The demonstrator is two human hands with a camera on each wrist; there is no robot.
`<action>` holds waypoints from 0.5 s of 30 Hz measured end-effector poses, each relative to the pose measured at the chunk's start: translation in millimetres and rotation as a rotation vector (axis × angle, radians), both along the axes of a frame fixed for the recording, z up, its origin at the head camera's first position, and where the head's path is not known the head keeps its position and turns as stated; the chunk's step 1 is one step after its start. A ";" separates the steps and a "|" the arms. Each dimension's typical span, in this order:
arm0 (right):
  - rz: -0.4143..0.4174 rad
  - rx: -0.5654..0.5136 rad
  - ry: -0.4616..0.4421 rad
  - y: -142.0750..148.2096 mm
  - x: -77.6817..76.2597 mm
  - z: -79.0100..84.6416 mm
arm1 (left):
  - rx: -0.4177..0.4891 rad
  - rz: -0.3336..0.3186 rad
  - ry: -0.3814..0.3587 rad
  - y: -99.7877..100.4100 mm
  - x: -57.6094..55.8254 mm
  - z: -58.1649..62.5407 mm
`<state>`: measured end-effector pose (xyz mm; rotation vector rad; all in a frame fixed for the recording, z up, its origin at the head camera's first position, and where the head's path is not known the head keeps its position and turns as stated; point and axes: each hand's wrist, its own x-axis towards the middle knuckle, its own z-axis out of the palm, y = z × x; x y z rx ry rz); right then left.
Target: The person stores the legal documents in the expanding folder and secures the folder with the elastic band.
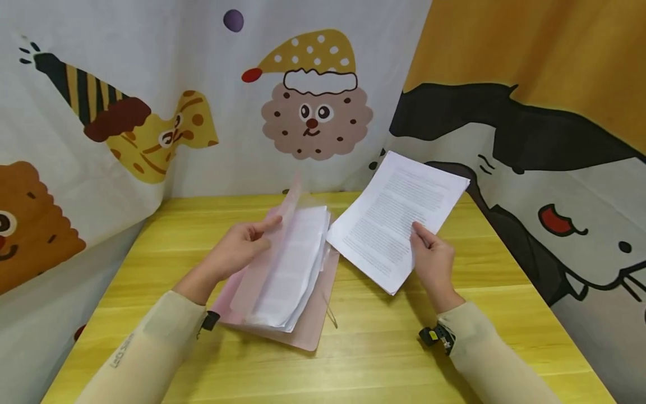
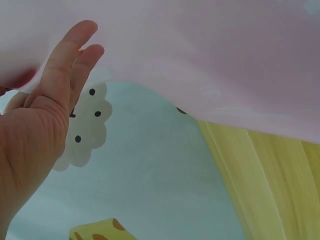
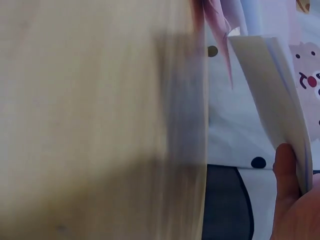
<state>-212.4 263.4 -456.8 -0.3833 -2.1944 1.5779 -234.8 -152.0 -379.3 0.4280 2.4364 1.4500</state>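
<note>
Left grip (image 1: 242,248) pinches pink cover (image 1: 259,275), right grip (image 1: 434,261) pinches sheets (image 1: 378,224) (print (image 1: 401,205) apparently illegible)

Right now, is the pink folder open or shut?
The folder is open: the left hand holds its pink flap raised, and white papers show inside.

The left grip (image 2: 46,102) holds a pink sheet (image 2: 200,55) before a patterned cloth (image 2: 150,160).
</note>
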 end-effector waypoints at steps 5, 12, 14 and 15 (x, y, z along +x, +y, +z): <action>0.018 0.014 0.014 -4.1 7.8 -3.9 | 0.018 0.010 0.016 1.4 1.1 -0.5; 0.031 -0.077 -0.036 -9.1 8.0 -2.5 | 0.014 0.011 0.012 2.2 2.1 -4.6; 0.042 -0.085 -0.051 -11.4 6.8 -1.9 | 0.015 0.016 0.020 2.5 1.9 -5.4; 0.056 -0.083 -0.065 -12.8 6.9 -1.9 | 0.018 0.020 0.023 3.3 1.9 -5.6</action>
